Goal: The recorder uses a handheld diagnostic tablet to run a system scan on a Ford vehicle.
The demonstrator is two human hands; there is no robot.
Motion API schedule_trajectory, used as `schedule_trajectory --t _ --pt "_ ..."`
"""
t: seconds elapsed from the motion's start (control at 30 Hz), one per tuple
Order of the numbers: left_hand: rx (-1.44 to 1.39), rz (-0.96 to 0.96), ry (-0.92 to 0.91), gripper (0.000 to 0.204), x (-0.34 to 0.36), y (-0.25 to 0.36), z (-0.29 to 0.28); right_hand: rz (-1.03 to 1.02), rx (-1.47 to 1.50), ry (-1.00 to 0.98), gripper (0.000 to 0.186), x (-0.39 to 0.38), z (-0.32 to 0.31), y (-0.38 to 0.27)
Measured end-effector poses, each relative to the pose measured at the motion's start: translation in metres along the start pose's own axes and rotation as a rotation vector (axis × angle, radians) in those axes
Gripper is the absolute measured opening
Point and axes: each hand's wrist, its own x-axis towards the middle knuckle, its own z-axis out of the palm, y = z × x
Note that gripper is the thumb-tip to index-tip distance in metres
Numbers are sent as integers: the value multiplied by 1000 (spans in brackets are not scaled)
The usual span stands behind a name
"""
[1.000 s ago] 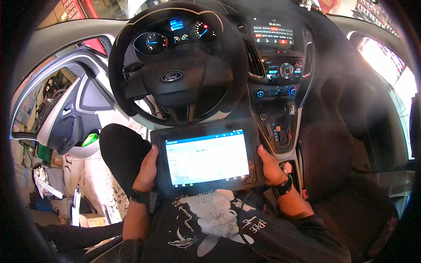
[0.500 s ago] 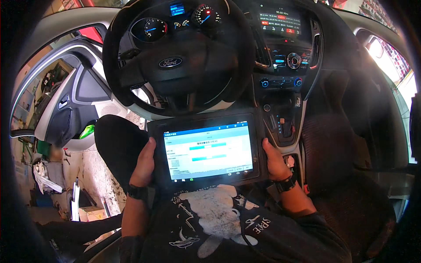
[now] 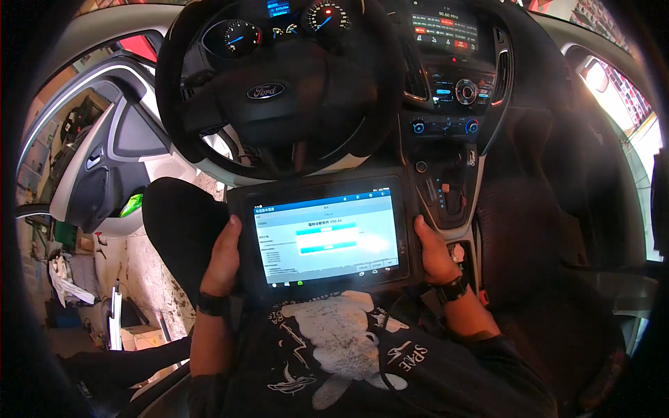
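Steering wheel (image 3: 300, 115) higher in view than second ago. Left grip (image 3: 223, 258), right grip (image 3: 437, 258) clamped on tablet (image 3: 324, 240) edges; best held level, thumbs (image 3: 233, 226) clear of screen (image 3: 327, 261).

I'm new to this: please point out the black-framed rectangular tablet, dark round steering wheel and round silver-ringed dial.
Black-framed rectangular tablet (image 3: 324, 240), head view: on its lit screen.
Dark round steering wheel (image 3: 279, 111), head view: on its central hub.
Round silver-ringed dial (image 3: 465, 91), head view: on its middle.
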Motion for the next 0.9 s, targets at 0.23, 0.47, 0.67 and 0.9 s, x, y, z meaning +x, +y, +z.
schedule_trajectory --t 0.23,0.47,0.67,0.9 --pt "-2 7 -7 53 0 -4 -3 -21 -23 14 47 -1 5 -1" --pt "5 36 -25 52 0 -4 -4 -23 -29 9 52 -1 9 -4" --pt "28 33 -4 52 0 -3 -3 5 -28 29 53 2 -1 3" --pt "34 29 -38 52 2 -4 -6 -10 9 15 54 0 9 -2"
